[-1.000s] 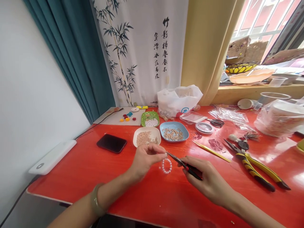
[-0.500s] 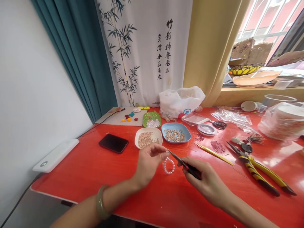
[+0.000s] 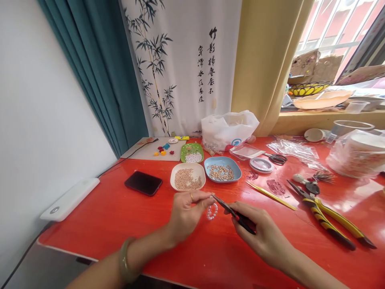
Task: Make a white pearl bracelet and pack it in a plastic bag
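Observation:
Pinched between the thumb and index finger of my left hand (image 3: pixel 188 212) is the top end of a small ring of white pearl beads (image 3: pixel 212 211), which hangs above the red table. Black-handled needle-nose pliers (image 3: pixel 237 215) are in my right hand (image 3: pixel 263 233), fingers wrapped round the handles. The pliers' tips touch or nearly touch the left fingertips at the top of the bead loop; what exactly lies in the jaws is too small to tell. Just beyond my left hand sits a cream dish (image 3: pixel 173 176) of tiny gold beads, beside a blue dish (image 3: pixel 237 172) with larger gold pieces.
A green dish (image 3: pixel 183 154) with white beads stands behind. Left lies a black phone (image 3: pixel 143 183). On the right are yellow tweezers (image 3: pixel 270 195), large yellow-black pliers (image 3: pixel 331 220), scissors (image 3: pixel 278 159) and a round clear case (image 3: pixel 261 165). A white plastic bag (image 3: pixel 230 128) stands at the back.
My left hand has come down slightly, its fingers more closed at the pliers' tips. The bead loop has turned and looks narrower. The right hand has barely moved.

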Demonstrator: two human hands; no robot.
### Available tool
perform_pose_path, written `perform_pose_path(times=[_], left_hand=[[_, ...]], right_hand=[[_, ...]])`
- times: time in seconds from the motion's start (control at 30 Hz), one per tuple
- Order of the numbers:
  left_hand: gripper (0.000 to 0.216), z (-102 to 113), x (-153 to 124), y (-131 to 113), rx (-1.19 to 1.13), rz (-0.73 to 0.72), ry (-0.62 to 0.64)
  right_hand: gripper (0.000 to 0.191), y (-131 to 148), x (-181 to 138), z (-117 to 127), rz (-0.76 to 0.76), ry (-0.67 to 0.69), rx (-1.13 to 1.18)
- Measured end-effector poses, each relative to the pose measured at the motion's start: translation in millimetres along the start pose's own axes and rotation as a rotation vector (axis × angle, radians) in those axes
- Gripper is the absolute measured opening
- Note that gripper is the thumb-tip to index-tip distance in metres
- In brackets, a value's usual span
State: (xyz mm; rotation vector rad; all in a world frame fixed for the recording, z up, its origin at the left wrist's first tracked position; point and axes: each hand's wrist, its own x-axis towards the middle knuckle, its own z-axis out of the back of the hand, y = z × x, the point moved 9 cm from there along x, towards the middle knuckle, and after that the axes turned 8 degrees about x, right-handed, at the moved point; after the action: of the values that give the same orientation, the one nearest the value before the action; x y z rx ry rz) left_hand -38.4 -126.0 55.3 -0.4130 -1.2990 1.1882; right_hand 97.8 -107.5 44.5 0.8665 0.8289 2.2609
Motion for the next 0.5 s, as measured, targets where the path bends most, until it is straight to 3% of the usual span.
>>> perform_pose_path(times=[0.2,0.5], left_hand=[[0.007,8.3,-5.3,-28.4,0.187,-0.359,-0.112],[0.009,9.4,-12.5,-50.4,0.370,-0.608,-0.199]], right_hand=[[0.021,-2.4,0.8,-2.0,-0.037,0.015,0.045],[0.023,-3.3,-0.4,0.6,-0.070,-0.008,0.093]])
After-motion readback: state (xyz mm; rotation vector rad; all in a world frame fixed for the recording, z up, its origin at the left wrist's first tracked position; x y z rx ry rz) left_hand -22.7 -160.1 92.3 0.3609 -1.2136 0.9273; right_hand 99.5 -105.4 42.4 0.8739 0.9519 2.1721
